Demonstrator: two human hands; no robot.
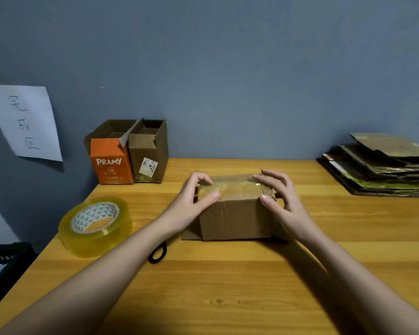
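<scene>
Nearest the lens, the wooden table [228, 298] is crossed by the left forearm [94, 286] and the right forearm [348, 286], both stretched forward from the lower corners.

At the far left, a dark crate [7, 259] is seen beside the table, below its edge. Above it, a sheet of paper [24, 122] with handwritten characters is fixed to the grey-blue wall [228, 68]. A large roll of clear tape [96, 224] is laid flat on the table's left side, and a black hair tie [157, 253] is partly covered by the left forearm just beside it. At the back, against the wall, an orange carton [111, 163] marked PRAMY and a brown open carton [149, 153] are stood upright, touching each other.

In the middle of the table the small cardboard box [235, 218] is set, its top covered by a strip of tape [230, 188]. Its left end is gripped by the left hand [191, 199], fingers curled over the top and thumb laid on the near upper edge. Its right end is gripped by the right hand [281, 197] likewise, fingers bent over the taped top and thumb pressed at the near corner.

At the far right, a stack of flattened cardboard [382, 170] is piled on the table, well apart from the box.
</scene>
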